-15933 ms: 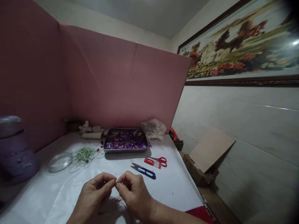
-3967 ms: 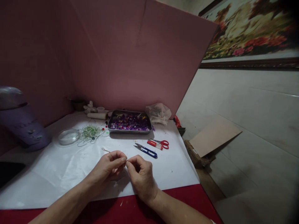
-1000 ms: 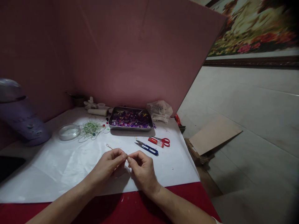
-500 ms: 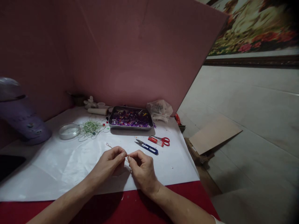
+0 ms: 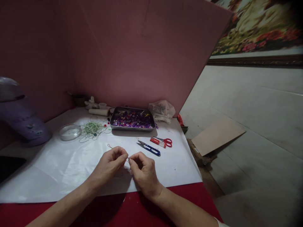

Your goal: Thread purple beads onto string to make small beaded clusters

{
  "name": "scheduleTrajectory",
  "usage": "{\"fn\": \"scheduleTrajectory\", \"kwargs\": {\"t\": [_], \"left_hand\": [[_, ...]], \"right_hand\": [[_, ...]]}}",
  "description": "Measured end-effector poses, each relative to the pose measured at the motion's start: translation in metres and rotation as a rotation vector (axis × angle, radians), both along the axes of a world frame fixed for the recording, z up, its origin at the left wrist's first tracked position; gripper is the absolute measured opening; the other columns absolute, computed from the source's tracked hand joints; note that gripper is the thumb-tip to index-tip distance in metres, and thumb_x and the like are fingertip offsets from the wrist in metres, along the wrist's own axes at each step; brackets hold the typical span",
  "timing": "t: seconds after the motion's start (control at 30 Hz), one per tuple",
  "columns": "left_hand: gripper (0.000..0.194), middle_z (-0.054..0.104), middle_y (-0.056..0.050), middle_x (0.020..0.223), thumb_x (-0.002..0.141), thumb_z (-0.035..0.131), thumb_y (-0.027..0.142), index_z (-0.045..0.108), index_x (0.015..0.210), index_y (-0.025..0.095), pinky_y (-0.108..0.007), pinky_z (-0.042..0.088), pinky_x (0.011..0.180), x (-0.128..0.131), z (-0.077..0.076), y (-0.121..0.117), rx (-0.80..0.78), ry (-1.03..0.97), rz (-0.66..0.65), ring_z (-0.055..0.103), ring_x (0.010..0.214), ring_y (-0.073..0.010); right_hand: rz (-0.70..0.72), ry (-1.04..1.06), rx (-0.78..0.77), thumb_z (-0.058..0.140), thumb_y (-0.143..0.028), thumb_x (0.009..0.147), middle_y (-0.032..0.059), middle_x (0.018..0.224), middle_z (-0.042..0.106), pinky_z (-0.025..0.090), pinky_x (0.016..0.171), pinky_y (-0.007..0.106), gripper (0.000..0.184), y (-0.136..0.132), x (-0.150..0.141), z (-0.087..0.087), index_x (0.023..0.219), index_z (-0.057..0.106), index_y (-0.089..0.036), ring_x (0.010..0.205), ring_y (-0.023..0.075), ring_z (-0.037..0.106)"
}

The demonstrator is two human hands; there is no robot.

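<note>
My left hand [image 5: 112, 164] and my right hand [image 5: 144, 173] meet fingertip to fingertip above the white sheet, both pinching a thin brown cord [image 5: 109, 146]. A small loop at the cord's end sticks out beyond the left fingers. Between the two pinches a short stretch of cord shows; the rest is hidden by the fingers. Just past my right hand lie blue thread snips [image 5: 149, 148]. Behind them are red-handled scissors [image 5: 167, 142] and a red lighter [image 5: 157, 142], side by side and partly overlapping.
A metal tray [image 5: 132, 128] of purple beads stands at the back, beside a clear plastic bag [image 5: 162, 111]. Leftward are tangled green threads [image 5: 92, 130], a round clear dish [image 5: 70, 132] and a purple bottle [image 5: 26, 119]. Red cloth [image 5: 184, 197] covers the table's near edge.
Compared with 15.9 seconds ago, the view has tilted down and the looped cord end now shows past my left hand. In the last second, my fingertips have shifted only slightly.
</note>
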State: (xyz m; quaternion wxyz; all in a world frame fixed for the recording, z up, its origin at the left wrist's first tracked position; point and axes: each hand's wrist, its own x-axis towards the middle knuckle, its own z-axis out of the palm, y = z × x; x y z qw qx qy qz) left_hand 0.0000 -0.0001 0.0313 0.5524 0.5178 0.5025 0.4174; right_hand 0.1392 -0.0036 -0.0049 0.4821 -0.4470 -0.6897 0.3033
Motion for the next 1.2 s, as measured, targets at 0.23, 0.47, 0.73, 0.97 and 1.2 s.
{"fn": "scheduleTrajectory", "kwargs": {"t": [0.23, 0.47, 0.73, 0.97, 1.2], "left_hand": [[0.025, 0.041, 0.009, 0.048, 0.083, 0.05, 0.042, 0.051, 0.074, 0.018, -0.019, 0.018, 0.039, -0.002, 0.0, 0.001, 0.007, -0.023, 0.012, 0.027, 0.042, -0.0061], [0.024, 0.041, 0.01, 0.051, 0.074, 0.063, 0.038, 0.051, 0.073, 0.018, -0.018, 0.02, 0.039, -0.002, -0.006, 0.002, 0.019, -0.073, -0.054, 0.03, 0.043, -0.005], [0.021, 0.04, 0.01, 0.049, 0.078, 0.057, 0.036, 0.051, 0.07, 0.018, -0.017, 0.021, 0.039, -0.002, -0.011, 0.002, 0.016, -0.073, -0.021, 0.029, 0.042, -0.005], [0.021, 0.041, 0.009, 0.05, 0.08, 0.056, 0.038, 0.052, 0.072, 0.018, -0.018, 0.021, 0.038, 0.0, -0.009, 0.001, 0.013, -0.101, -0.012, 0.03, 0.042, -0.0053], [0.025, 0.051, 0.005, 0.063, 0.07, 0.069, 0.034, 0.06, 0.088, 0.018, -0.018, 0.025, 0.039, -0.003, -0.006, 0.0, 0.034, -0.124, -0.042, 0.037, 0.046, -0.0064]], "right_hand": [[-0.015, 0.101, -0.04, 0.052, -0.02, 0.083, -0.0024, 0.061, 0.055, 0.039, 0.053, 0.02, 0.01, 0.003, -0.001, -0.003, 0.074, 0.057, -0.016, 0.054, 0.0094, 0.049], [-0.02, 0.093, -0.042, 0.053, -0.019, 0.082, -0.0021, 0.06, 0.056, 0.038, 0.052, 0.021, 0.01, 0.002, -0.001, -0.002, 0.075, 0.058, -0.016, 0.053, 0.0097, 0.048], [0.014, 0.076, -0.032, 0.052, -0.021, 0.083, -0.0007, 0.063, 0.059, 0.04, 0.054, 0.022, 0.011, -0.001, 0.0, 0.0, 0.078, 0.06, -0.015, 0.055, 0.0106, 0.051], [0.025, 0.109, -0.065, 0.052, -0.022, 0.084, -0.0015, 0.063, 0.056, 0.039, 0.055, 0.022, 0.012, 0.0, 0.0, -0.001, 0.076, 0.058, -0.016, 0.056, 0.0102, 0.049], [0.055, 0.178, -0.137, 0.053, -0.024, 0.083, -0.0041, 0.058, 0.05, 0.034, 0.049, 0.021, 0.013, 0.001, -0.001, -0.002, 0.075, 0.057, -0.016, 0.051, 0.0088, 0.041]]}}
